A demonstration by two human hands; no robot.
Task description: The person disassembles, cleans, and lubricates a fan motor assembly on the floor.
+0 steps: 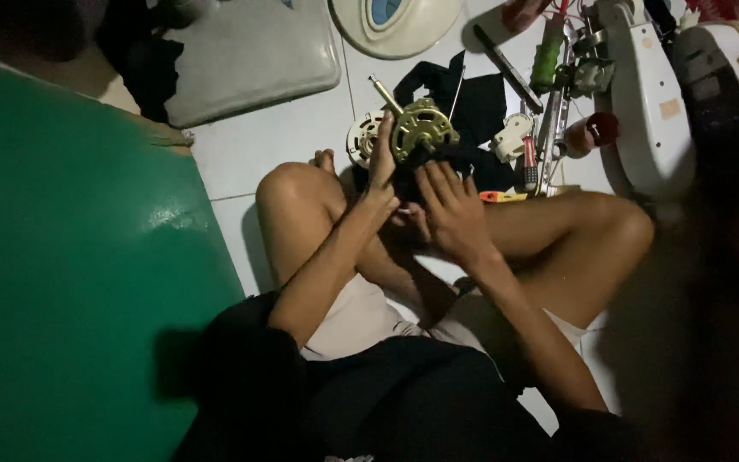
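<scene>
Left hand (381,162) wraps its fingers round the left edge of the brass-coloured fan motor (422,130), holding it upright above the floor | right hand (450,208) lies flat just below the motor, fingers spread, clamping nothing | black cloth (473,103) behind the grip | red-handled screwdriver (529,162) to its right

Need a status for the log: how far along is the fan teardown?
Done: the motor is out of the white fan housing, which lies apart on the floor tiles.
In hand: left hand grips the motor's side, right hand rests just below it.
Left: parts remain scattered, a white round piece, a red-handled screwdriver, a black cloth. Nothing looks reassembled.
</scene>
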